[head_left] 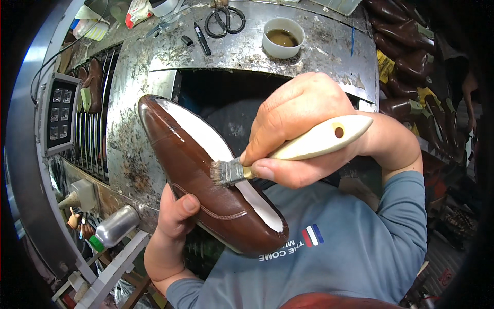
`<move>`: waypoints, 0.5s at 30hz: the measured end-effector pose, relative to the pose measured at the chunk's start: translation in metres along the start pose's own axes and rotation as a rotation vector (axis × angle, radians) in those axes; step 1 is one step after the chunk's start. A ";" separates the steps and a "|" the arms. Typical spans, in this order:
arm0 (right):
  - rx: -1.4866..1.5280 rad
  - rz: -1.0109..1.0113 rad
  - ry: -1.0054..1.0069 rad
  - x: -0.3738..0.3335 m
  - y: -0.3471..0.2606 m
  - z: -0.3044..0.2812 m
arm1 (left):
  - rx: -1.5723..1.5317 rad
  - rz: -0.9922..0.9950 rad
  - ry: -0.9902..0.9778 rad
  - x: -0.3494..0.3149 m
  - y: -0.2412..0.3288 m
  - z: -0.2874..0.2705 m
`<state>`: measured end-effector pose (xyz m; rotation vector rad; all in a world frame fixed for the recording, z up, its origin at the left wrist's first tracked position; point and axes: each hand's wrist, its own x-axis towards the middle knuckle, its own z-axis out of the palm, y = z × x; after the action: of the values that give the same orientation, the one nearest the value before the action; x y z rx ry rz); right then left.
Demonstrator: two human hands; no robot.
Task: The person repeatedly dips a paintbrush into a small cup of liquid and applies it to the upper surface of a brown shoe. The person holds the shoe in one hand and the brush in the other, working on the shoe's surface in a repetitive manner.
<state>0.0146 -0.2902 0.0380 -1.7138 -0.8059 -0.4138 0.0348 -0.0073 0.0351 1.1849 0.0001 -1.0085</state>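
The left hand [174, 213] holds a shiny brown leather shoe with a white underside [206, 175] from below. Its fingers are curled round the shoe's side, and the thumb presses on the brown leather near the stitched seam. The shoe is up in the air in front of the person's chest, over the edge of a worn, stained metal work bench [319, 46]. The shoe lies tilted, with its white bottom turned up and to the right.

The right hand [298, 129] holds a small brush with a pale wooden handle and dark bristles [288, 149]. The fingers are pressed together and wrapped over the handle, and the thumb pinches it from below, close to the metal band. The bristles touch the edge where the white bottom meets the brown leather, about the middle of the shoe.

On the bench, far from the hands, stands a white round cup with brown liquid in it [282, 37]. To its left lie black-handled scissors [225, 20] and a black pen [202, 38]. At the right side, more dark brown shoes [406, 62] are stacked in a row. The person wears a blue long-sleeved shirt [350, 242]
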 end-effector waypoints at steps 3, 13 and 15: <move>0.062 0.017 -0.018 -0.006 -0.003 0.003 | -0.001 0.008 0.013 0.001 -0.003 -0.008; 0.168 0.095 0.053 -0.022 0.001 -0.013 | -0.076 0.069 -0.013 0.000 -0.022 -0.039; -0.062 0.293 0.191 -0.022 0.012 -0.041 | -0.104 0.136 -0.036 0.002 -0.034 -0.047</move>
<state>0.0131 -0.3371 0.0278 -1.7862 -0.4003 -0.3969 0.0372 0.0268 -0.0117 1.0574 -0.0557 -0.8992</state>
